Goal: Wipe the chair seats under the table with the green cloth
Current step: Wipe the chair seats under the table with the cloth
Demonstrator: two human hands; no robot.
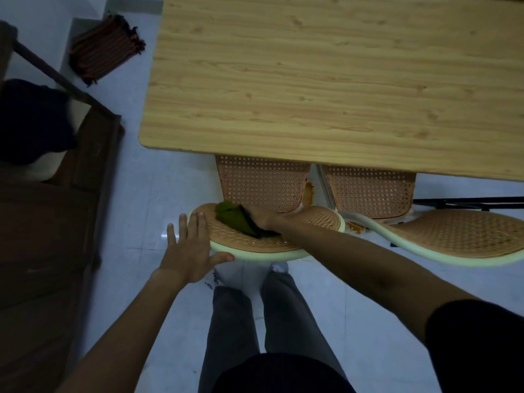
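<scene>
Two woven cane chairs stand at the near edge of a light wooden table (326, 80), their seats partly tucked beneath it. The left chair's seat (261, 182) shows just under the table edge, and its pale-rimmed backrest (263, 245) curves toward me. My right hand (262, 218) is shut on the green cloth (234, 219), pressing it onto the upper left of that backrest's cane. My left hand (190, 251) is open, fingers spread, with the thumb resting on the backrest's pale rim. The right chair's seat (371, 191) and backrest (467, 236) stand beside it.
A dark wooden piece of furniture (56, 222) stands close on the left with a dark cloth heap (31, 120) on it. A striped folded cloth (106, 48) lies on the pale tiled floor at the far left. Orange stains (307, 191) mark the floor between the chairs. My legs (255, 321) stand behind the left chair.
</scene>
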